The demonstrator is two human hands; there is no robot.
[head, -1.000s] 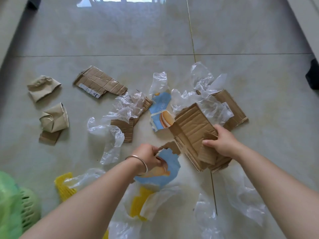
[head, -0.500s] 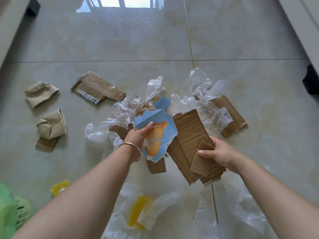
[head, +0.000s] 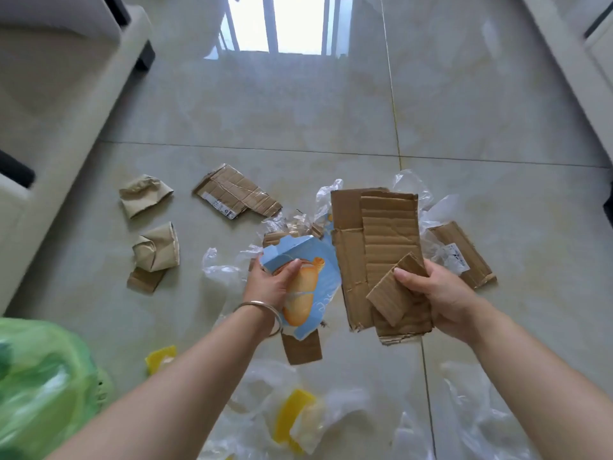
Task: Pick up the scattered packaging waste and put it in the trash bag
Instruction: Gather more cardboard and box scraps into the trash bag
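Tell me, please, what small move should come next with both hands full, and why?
Probably carry both loads to the green trash bag at lower left: the left hand holds the blue printed carton piece, and the right hand holds the cardboard stack, so neither can take more.

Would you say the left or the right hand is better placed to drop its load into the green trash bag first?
Left, probably. The left hand grips the blue carton piece on the same side as the green trash bag; the right hand, holding the cardboard pieces, would have to cross over.
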